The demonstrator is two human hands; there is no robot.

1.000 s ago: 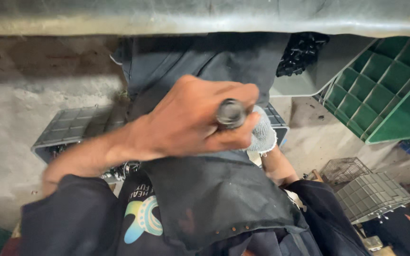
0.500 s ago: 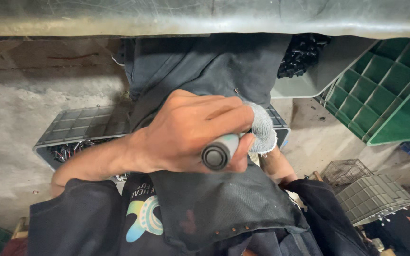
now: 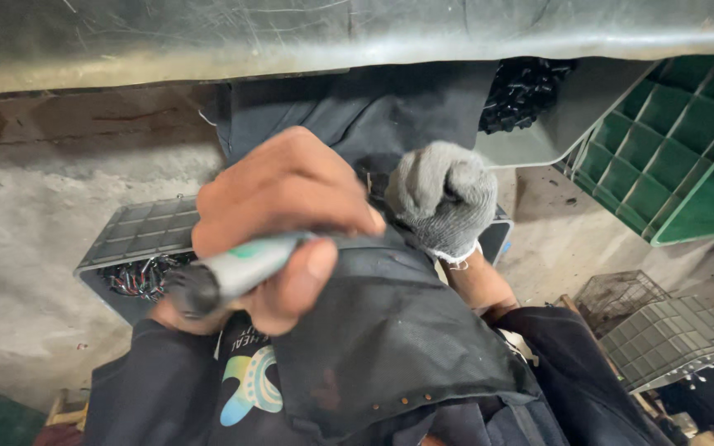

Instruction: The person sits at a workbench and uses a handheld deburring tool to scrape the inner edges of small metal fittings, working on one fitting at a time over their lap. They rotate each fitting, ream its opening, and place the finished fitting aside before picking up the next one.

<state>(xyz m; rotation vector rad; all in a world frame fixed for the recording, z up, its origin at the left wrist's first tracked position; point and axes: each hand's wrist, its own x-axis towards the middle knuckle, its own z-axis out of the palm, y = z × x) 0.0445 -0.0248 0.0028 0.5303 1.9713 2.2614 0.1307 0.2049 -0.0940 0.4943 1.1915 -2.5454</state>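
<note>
Dark fabric garment (image 3: 390,347) drapes over the lap, spanning most of the lower view below a scratched metal edge (image 3: 357,41); green compartment crate (image 3: 671,149) at right, grey tray of wire pieces (image 3: 138,260) at left on the concrete floor. Left hand (image 3: 278,219), bare, closed around a grey-green tool handle (image 3: 233,268) lying across the fabric. Right hand (image 3: 444,198), in grey knit glove, fisted, bunching fabric just beside the left.

Grey-green tool handle (image 3: 237,268), tilted, gripped
</note>
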